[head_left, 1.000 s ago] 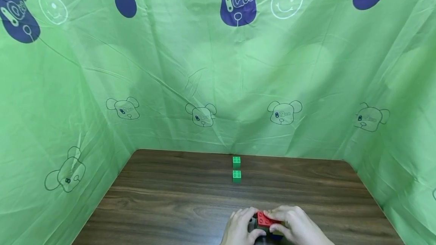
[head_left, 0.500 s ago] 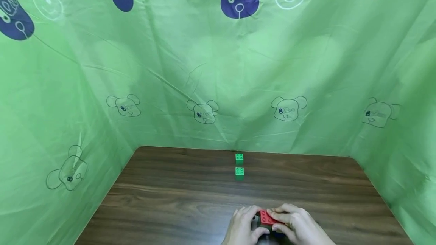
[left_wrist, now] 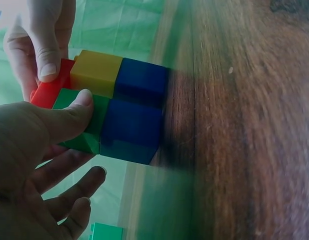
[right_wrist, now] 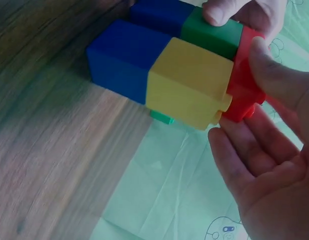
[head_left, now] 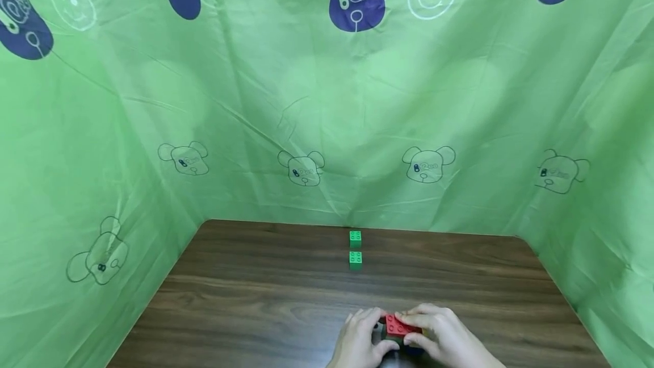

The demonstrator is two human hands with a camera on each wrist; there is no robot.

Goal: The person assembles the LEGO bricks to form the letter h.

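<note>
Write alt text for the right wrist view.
Two hands hold a stack of toy bricks on a wooden table: the right hand pinches the red top brick, which sits on a yellow brick and a green brick, over blue bricks; the left hand presses the green one.

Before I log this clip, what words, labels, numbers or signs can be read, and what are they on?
No readable text in any view.
Green printed cloth: bear heads, smiley faces and blue dots only; the marks inside the bears are too small to read as letters.
Red brick, yellow brick, blue bricks, two green bricks on the wooden table: no lettering can be made out.
</note>
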